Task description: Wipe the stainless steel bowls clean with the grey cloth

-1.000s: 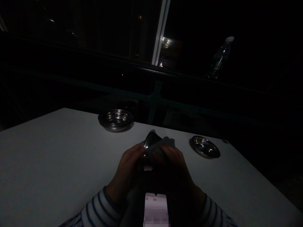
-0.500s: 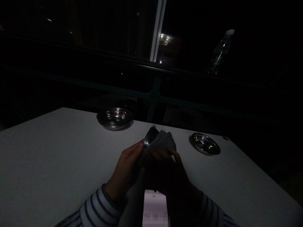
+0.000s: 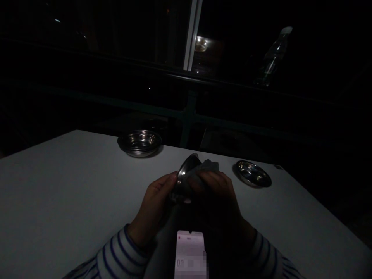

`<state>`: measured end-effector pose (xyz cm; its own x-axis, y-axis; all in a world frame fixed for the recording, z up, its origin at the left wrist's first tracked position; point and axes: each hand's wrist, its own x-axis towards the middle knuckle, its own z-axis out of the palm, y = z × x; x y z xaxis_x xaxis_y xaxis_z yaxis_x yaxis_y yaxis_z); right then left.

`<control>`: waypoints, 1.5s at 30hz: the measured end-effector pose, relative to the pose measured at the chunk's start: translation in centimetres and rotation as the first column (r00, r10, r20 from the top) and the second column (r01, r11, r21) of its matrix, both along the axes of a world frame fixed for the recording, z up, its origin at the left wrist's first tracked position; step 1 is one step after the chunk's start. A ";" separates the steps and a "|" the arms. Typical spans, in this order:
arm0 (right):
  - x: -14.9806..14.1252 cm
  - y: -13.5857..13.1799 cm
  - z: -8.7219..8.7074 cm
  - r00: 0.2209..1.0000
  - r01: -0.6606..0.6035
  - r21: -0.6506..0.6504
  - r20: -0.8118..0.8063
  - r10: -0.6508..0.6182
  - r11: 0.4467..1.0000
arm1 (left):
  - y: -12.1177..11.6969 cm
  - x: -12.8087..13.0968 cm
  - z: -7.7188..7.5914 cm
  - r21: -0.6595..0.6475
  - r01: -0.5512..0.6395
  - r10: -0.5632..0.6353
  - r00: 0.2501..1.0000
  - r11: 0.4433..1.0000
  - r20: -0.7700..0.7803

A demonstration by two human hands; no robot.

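Note:
Tilted up on its edge between my hands is a shiny metal bowl (image 3: 186,166). My left hand (image 3: 155,199) grips its left rim, thumb on the near side. A grey cloth (image 3: 209,166) is bunched in my right hand (image 3: 216,190), whose fingers press it against the bowl's inside. Deep shadow hides the bowl's lower part and most of my right palm. Below the hands, a lit phone (image 3: 190,252) shows a pale pink screen.
Several nested metal bowls (image 3: 139,152) stand at the white table's (image 3: 87,182) far edge, left of centre. One more metal bowl (image 3: 254,174) sits to the right. Beyond the table are a dark railing (image 3: 190,110), a window frame (image 3: 192,35) and a plastic bottle (image 3: 274,56).
My right hand has shifted the cloth about on the bowl, down and then back up to the right. The bowl has turned slightly in my left hand. The other bowls stay put.

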<state>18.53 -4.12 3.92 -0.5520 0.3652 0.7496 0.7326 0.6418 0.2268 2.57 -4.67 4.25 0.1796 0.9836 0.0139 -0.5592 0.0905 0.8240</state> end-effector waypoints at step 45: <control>-1.4 -0.9 0.6 0.998 0.032 -0.076 0.055 -0.028 0.997 | -0.7 0.3 0.6 -0.047 0.060 -0.058 0.997 0.997 0.049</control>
